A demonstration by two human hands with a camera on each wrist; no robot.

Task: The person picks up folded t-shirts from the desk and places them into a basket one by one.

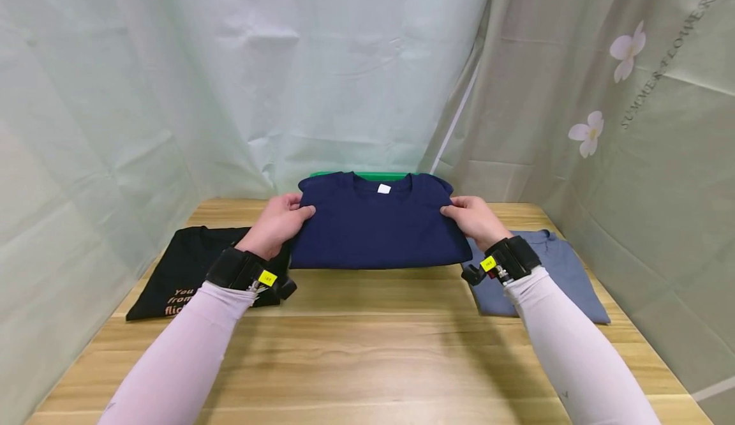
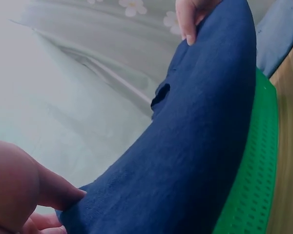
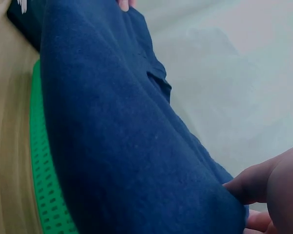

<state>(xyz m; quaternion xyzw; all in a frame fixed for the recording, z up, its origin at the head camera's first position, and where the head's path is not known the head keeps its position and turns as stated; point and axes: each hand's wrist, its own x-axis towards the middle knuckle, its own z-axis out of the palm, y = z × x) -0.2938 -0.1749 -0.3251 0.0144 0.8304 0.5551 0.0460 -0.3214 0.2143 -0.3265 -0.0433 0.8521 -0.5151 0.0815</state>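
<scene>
A folded navy blue T-shirt (image 1: 379, 233) is held up off the table between both hands, its collar with a white label facing the back. My left hand (image 1: 279, 224) pinches its left edge, thumb on top and fingers beneath. On the opposite edge my right hand (image 1: 475, 221) grips the cloth the same way. Behind and below the shirt stands a green perforated basket (image 2: 254, 161), mostly hidden by the cloth in the head view; its side wall shows in both wrist views.
A folded black T-shirt (image 1: 195, 259) with printed lettering lies on the wooden table (image 1: 367, 348) at the left. At the right lies a folded grey-blue T-shirt (image 1: 565, 278), partly behind the right wrist. Pale curtains (image 1: 367, 74) hang close around the table's back and sides.
</scene>
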